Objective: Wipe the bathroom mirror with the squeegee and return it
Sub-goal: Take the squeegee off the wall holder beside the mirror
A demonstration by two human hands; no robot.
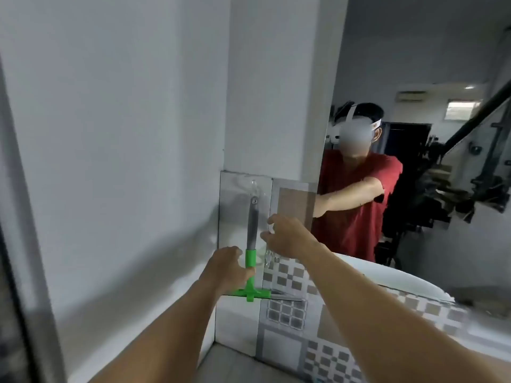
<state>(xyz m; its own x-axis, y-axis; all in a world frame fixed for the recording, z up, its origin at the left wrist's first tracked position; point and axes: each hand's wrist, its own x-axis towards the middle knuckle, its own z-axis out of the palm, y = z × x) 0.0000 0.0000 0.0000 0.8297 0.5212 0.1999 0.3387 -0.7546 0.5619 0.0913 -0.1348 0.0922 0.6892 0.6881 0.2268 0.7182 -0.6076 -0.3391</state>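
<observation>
Smooth white walls meet in a corner above glossy tiles [237, 205], some checkered grey and tan. On a clear plastic hook [254, 187] hangs the squeegee [252, 244], grey handle up, bright green T-shaped blade head down. Left hand [228, 268] is wrapped around its green neck; right hand [287, 237] hovers beside, fingers spread and empty. Bathroom mirror [414, 78] fills the right wall

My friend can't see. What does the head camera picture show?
A left hand grips a green and grey squeegee hanging from a clear hook on the tiled wall. The right hand hovers open beside it, left of the big mirror.
</observation>
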